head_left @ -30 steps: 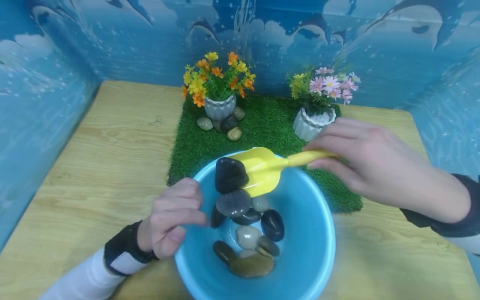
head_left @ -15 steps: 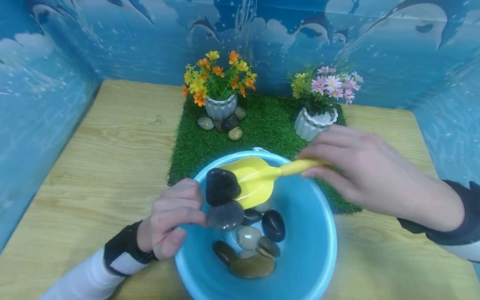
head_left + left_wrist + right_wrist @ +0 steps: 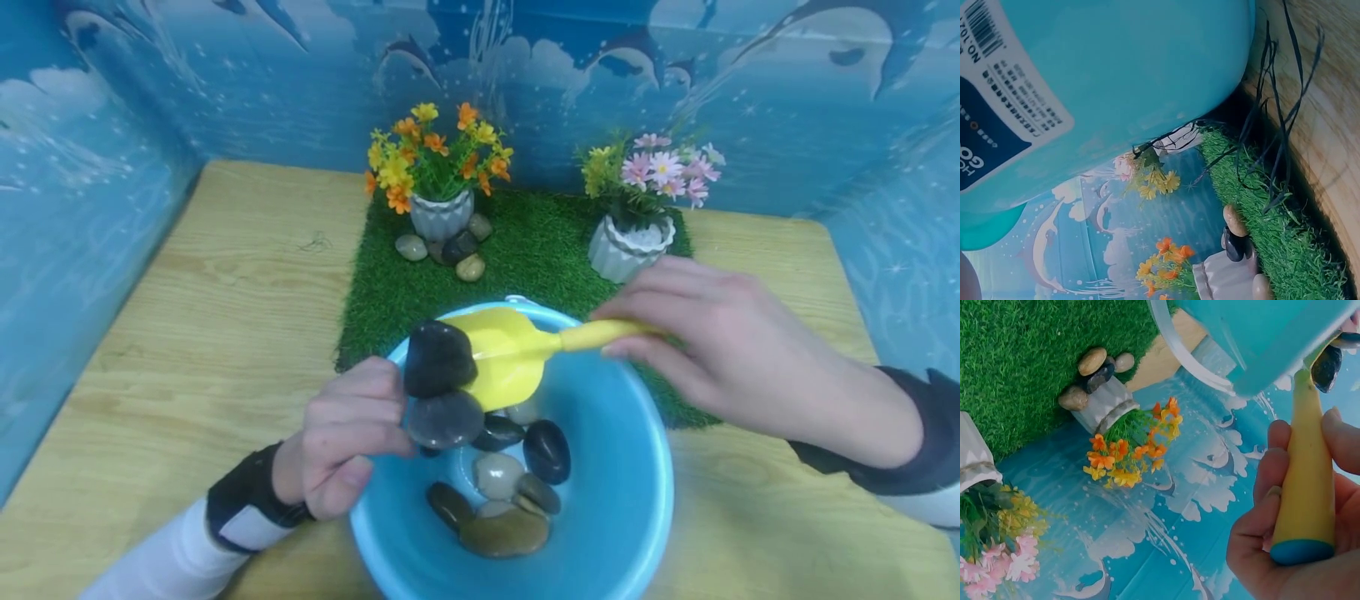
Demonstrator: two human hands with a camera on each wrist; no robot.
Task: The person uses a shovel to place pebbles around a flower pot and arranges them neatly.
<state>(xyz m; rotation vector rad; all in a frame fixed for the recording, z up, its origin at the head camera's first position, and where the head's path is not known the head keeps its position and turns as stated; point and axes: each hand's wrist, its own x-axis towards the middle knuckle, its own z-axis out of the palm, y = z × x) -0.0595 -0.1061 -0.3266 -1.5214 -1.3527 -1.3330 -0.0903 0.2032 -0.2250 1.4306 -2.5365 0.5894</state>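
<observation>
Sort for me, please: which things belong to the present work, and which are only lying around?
Likely in use: yellow scoop in the right hand, dark stone and grey stone at its tip, blue bucket, stones inside.

Likely just nearby: orange flowers, pink flowers, grass mat, pebbles beside one pot.

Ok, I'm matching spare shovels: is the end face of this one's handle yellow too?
No, the right wrist view shows a blue end on the yellow handle that the right hand grips.
</observation>
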